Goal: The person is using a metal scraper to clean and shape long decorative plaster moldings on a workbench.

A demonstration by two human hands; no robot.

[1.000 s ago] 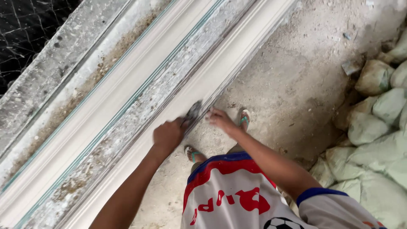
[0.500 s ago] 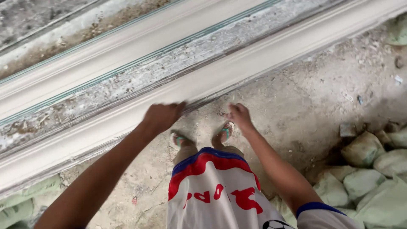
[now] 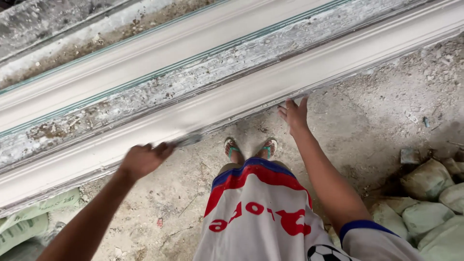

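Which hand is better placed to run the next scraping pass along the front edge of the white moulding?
Left. The left hand holds the scraper with its blade at the lower edge of the white moulding. The right hand is empty, fingers spread against that edge, likely only bracing.

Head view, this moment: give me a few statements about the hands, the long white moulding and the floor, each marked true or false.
1. The left hand grips a small flat grey tool against the long white plaster moulding. True.
2. The right hand holds a hammer. False: it is empty, fingers spread at the moulding's lower edge.
3. The person stands in green flip-flop sandals. True.
4. Both hands are clasped together. False: they are apart, one to each side of the feet.
5. Pale filled sacks lie on the dusty concrete floor at the right. True.
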